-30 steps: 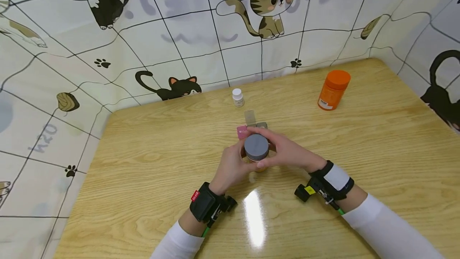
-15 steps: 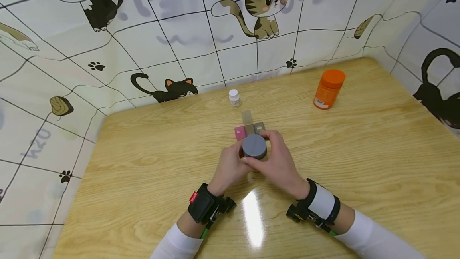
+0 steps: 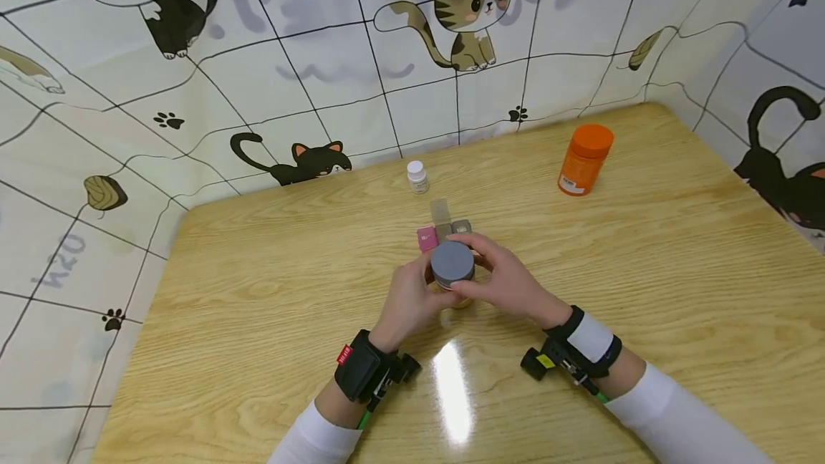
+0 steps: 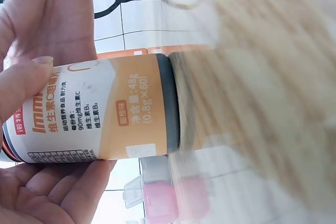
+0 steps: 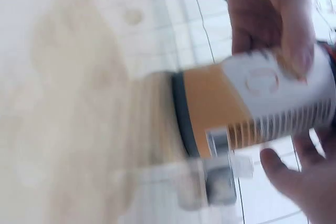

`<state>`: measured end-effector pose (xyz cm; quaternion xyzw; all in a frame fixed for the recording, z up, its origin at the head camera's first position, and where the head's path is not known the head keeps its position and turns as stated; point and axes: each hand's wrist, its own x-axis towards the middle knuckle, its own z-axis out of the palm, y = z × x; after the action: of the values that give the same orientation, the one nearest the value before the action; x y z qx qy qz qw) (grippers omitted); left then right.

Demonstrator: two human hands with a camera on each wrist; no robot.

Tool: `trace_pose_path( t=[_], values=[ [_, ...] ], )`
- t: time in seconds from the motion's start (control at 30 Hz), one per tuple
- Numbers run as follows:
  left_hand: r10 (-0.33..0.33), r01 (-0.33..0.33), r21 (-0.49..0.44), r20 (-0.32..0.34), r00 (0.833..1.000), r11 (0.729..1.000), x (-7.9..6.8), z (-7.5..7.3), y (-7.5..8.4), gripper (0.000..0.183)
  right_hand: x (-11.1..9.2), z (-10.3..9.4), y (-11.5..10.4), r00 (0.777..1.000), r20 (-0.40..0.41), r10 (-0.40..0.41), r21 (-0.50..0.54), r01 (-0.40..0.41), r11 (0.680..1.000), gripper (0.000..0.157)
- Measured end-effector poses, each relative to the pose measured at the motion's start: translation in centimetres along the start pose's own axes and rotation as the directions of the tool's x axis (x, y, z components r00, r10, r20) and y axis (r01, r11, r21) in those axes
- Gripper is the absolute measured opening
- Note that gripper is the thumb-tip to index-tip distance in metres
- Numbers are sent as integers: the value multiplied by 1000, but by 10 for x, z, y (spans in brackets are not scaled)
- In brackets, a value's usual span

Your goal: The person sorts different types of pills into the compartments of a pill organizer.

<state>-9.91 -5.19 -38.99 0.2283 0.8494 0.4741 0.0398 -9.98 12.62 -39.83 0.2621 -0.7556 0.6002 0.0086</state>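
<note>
Gray lid [image 3: 452, 261] uppermost, a jar [image 4: 123, 111] stands upright between the left hand [image 3: 410, 299], which grips its body, and the right hand [image 3: 509, 281], which pinches the lid's edge.

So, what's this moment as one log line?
left hand: holds jar | right hand: grips lid | jar: upright on table | pillbox: behind jar | tub: back right

1. White left sleeve [image 3: 320, 434], white right sleeve [image 3: 686, 417].
2. Black left wristband [image 3: 358, 374]: red tag [image 3: 344, 354] with white lettering, green cable [image 3: 364, 419].
3. Black right wristband [image 3: 570, 322]: white panel [image 3: 590, 338], yellow label [image 3: 546, 361], second green cable [image 3: 602, 397].
4. Small black wrist cameras [image 3: 532, 364].
</note>
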Motion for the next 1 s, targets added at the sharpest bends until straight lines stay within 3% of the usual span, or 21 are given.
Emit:
trace_pose_path(
  t=[0.1,0.17,0.33,0.53,0.7,0.87,1.0],
  values=[
    [0,0,-3,4,1000,1000,1,0,-1,49,2,-7,5,996,83,19,65,-24,998,61],
    [2,-2,-2,6,1000,1000,1,0,-2,49,2,-7,4,996,83,18,61,-23,998,67],
    [15,-15,16,-2,1000,1000,2,1,-3,47,-2,8,-7,997,-79,1,-28,-4,1000,76],
    [27,-25,78,-33,999,997,0,0,-1,44,-5,28,-17,962,-273,5,-150,-47,988,69],
    [4,-1,87,-31,999,996,-2,0,2,48,-6,34,-18,940,-341,-16,-176,-47,983,65],
    [3,-1,66,-25,1000,998,-1,0,1,48,-6,30,-17,948,-316,-41,-186,-19,982,60],
    [15,-14,53,-12,1000,998,1,0,0,49,-3,16,-10,985,-170,-39,-56,30,998,60]
  ],
)
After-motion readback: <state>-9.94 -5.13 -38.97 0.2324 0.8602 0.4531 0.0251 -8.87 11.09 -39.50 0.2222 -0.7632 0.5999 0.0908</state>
